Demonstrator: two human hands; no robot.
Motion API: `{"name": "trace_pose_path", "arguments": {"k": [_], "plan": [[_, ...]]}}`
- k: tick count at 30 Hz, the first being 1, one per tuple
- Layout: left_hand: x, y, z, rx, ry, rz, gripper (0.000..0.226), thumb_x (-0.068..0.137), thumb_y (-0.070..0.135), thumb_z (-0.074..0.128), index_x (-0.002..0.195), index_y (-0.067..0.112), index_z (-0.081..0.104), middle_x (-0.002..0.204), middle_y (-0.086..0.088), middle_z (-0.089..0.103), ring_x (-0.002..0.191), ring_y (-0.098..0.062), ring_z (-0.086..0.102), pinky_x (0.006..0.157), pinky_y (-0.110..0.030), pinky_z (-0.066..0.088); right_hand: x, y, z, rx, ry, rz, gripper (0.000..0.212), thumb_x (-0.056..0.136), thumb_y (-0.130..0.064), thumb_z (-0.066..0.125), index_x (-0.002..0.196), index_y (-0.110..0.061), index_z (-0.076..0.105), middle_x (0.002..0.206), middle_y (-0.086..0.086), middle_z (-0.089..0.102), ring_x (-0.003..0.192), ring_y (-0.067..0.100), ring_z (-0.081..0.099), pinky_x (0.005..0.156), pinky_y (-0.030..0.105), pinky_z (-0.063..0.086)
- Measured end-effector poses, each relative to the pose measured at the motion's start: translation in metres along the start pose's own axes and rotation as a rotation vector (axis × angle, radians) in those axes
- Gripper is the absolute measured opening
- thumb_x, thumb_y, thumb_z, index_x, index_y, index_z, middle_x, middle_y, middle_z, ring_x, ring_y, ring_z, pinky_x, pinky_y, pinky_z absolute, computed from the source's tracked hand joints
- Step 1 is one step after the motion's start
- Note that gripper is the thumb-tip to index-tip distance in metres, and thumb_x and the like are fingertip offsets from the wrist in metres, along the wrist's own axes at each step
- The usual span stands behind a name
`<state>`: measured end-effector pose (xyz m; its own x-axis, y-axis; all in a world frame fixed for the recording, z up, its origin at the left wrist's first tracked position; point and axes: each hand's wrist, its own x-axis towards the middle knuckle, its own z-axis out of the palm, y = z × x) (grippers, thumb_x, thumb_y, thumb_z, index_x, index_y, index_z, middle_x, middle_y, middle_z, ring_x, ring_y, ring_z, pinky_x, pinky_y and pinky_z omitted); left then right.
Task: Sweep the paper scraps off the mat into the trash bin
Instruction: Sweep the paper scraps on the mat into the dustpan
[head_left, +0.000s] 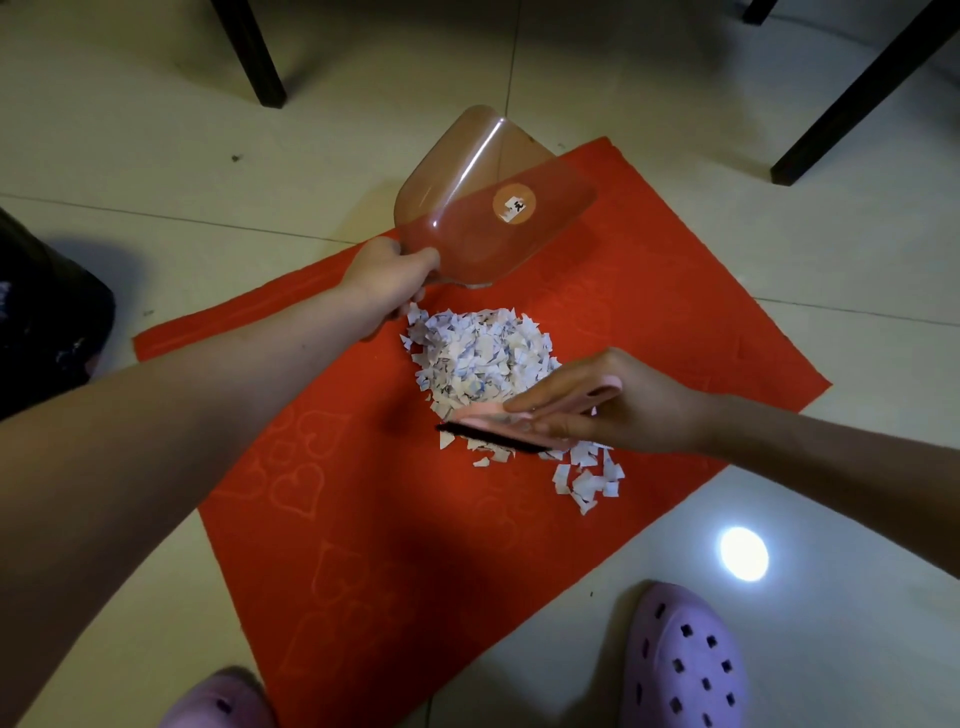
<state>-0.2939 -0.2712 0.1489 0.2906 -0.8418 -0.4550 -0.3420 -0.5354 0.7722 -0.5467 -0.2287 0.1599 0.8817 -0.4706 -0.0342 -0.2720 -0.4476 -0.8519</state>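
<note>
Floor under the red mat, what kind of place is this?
Most likely a room in a home: a pale tiled floor, dark furniture legs standing on it, and the person wearing purple slippers with holes.

Red heart-patterned mat (395, 519); white, perhaps blue-marked scraps (480, 358).

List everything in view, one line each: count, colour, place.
floor: one, cream tiles, under everything
mat: one, red, on floor, centre
scraps: one pile plus strays, white, on mat
dustpan: one, translucent, tilted above mat's far edge
brush: one, pink with black bristles, at pile's near side
furniture legs: three, black, top
dark object: one, black, left edge, unclear
slippers: two, purple, bottom
left hand: grips dustpan
right hand: holds brush
</note>
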Motion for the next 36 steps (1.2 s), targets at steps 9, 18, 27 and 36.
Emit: {"name": "trace_pose_path", "arguments": {"k": [9,18,27,36], "plan": [[-0.003,-0.001,0.001,0.010,-0.017,0.005,0.021,0.087,0.022,0.056,0.069,0.013,0.049,0.057,-0.003,0.049,0.039,-0.015,0.037,0.039,-0.020,0.029,-0.004,0.026,0.011,-0.011,-0.360,0.254,0.024,0.091,-0.012,0.062,0.113,-0.007,0.068,0.092,-0.024,0.068,0.082,-0.012,0.063,0.069,0.004,0.045],[-0.001,-0.003,0.002,0.007,-0.015,-0.008,0.019,0.087,0.022,0.055,0.072,0.014,0.049,0.059,-0.003,0.050,0.041,-0.014,0.037,0.037,-0.019,0.029,0.012,0.001,-0.021,-0.164,0.026,0.028,0.036,0.086,-0.037,0.063,0.118,-0.022,0.067,0.105,-0.030,0.059,0.089,-0.014,0.061,0.069,0.011,0.050],[0.000,-0.006,0.001,0.015,-0.005,-0.009,0.017,0.087,0.023,0.056,0.073,0.014,0.051,0.059,-0.002,0.051,0.041,-0.013,0.039,0.038,-0.020,0.030,0.020,0.010,0.023,-0.121,-0.303,0.206,0.029,0.087,-0.021,0.066,0.116,-0.017,0.068,0.112,-0.009,0.069,0.090,-0.005,0.063,0.081,0.015,0.049],[0.001,-0.008,-0.003,0.006,-0.004,-0.024,0.015,0.086,0.023,0.057,0.075,0.014,0.050,0.059,-0.002,0.052,0.040,-0.014,0.038,0.039,-0.021,0.030,0.026,0.002,-0.019,-0.264,0.025,0.118,0.032,0.087,-0.037,0.061,0.117,-0.028,0.067,0.107,-0.009,0.072,0.085,0.004,0.069,0.066,0.038,0.056]]}}
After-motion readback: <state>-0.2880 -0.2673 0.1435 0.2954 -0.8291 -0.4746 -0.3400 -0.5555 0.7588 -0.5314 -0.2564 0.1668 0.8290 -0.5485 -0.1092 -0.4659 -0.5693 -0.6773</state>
